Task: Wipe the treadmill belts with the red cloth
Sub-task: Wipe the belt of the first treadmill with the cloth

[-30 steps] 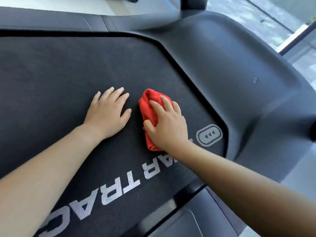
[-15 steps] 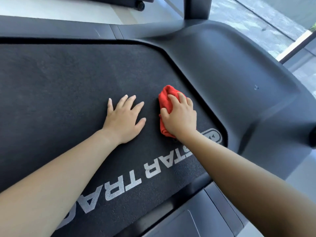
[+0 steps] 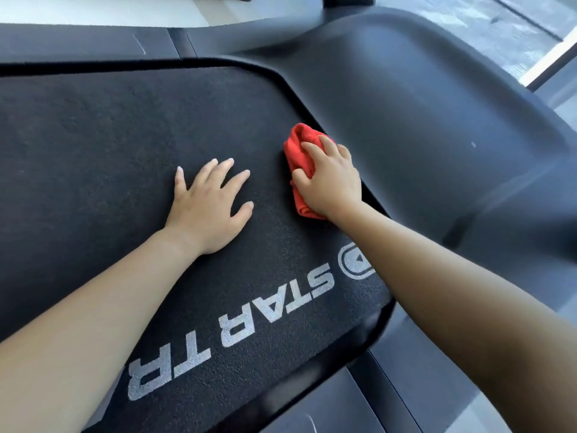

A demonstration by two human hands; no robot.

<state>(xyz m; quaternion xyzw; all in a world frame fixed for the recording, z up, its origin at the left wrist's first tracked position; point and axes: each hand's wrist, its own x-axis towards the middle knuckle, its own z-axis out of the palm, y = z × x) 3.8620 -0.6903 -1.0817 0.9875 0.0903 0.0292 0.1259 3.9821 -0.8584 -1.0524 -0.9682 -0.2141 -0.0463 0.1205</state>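
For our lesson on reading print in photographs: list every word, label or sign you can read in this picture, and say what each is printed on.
"STAR TR": grey capitals printed on the black treadmill belt; the left forearm cuts off the rest of the word.
Rounded grey logo badge: printed on the belt beside "STAR", half hidden by the right forearm; no letters readable.
Red cloth, under the right hand: no text visible.

Daylight comes in from the right through a window (image 3: 515,29) with a dark frame (image 3: 552,62); outside lies pale grey paving. Along the top edge runs a light, smooth floor (image 3: 93,9), and a dark upright post (image 3: 346,0) rises there.
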